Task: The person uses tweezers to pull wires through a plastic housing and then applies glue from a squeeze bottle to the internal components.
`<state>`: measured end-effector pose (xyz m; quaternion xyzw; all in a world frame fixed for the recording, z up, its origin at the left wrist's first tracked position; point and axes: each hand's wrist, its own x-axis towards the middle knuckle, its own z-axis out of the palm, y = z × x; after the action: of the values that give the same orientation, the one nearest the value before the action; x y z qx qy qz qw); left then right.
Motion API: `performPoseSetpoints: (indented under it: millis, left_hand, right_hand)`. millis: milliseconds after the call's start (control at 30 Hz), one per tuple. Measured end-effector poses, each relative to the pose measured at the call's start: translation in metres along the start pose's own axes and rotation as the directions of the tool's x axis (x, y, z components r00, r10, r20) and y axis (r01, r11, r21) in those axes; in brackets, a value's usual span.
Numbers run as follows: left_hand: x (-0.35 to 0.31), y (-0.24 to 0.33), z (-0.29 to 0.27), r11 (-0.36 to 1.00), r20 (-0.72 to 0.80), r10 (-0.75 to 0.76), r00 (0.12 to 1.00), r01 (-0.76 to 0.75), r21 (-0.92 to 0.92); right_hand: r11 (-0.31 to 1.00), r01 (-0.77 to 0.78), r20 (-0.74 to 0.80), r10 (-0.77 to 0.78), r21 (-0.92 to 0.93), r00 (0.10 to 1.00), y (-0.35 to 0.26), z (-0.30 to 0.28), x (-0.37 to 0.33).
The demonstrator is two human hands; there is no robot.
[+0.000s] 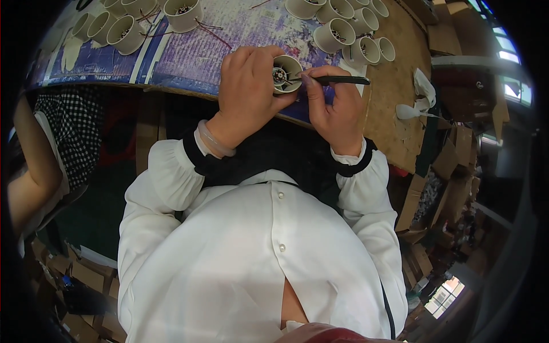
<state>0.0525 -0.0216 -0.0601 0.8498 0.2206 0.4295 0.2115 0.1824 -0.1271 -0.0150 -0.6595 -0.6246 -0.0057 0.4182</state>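
My left hand [247,91] is closed around a cream cup-shaped housing [293,64] at the table's front edge. The housing tilts its open mouth toward me, and fins and a round hub show inside. Pinched between my right thumb and fingers is a slim black tool, seemingly tweezers [349,80]. My right hand [336,106] keeps the tool nearly level, its thin tip at the housing's mouth. What exactly the tip touches is too small to tell.
Several similar housings [333,36] stand at the back right, and more [126,35] at the back left, some with dark red wires [214,35]. A white squeeze bottle [407,111] lies near the table's right edge. Another person's arm [34,166] is at left.
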Motion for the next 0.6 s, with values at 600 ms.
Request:
performPoseSetpoints:
  millis: [600]
  left_hand:
    - [0.005, -0.004, -0.009, 0.995, 0.087, -0.017, 0.996, 0.025, -0.093]
  right_hand:
    - [0.872, -0.109, -0.160, 0.208, 0.477, 0.965, 0.009, -0.038, 0.018]
